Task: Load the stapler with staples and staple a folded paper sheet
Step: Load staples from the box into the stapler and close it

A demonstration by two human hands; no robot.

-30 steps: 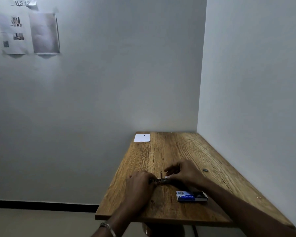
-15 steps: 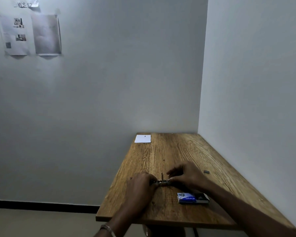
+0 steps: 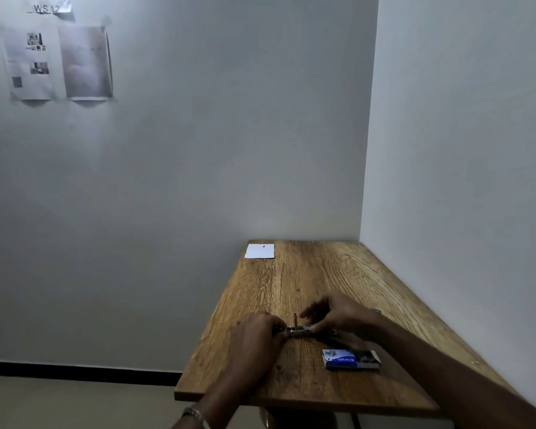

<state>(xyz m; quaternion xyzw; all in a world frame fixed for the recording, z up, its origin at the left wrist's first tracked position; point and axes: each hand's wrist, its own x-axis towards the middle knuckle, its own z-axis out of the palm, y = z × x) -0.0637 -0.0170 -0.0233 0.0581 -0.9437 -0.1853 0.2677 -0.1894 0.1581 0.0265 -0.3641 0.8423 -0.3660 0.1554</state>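
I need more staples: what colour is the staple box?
Blue and white, seen in the head view: staple box on the table.

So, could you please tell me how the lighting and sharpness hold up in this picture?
Head view: dim, with a soft bright patch on the wall behind the table; the stapler between the left hand and right hand is small and dark, details unclear; wall papers blurred.

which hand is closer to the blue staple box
Right. The right hand works at the stapler just beyond the staple box, its wrist passing beside it. The left hand holds the stapler's other end, farther left of the box.
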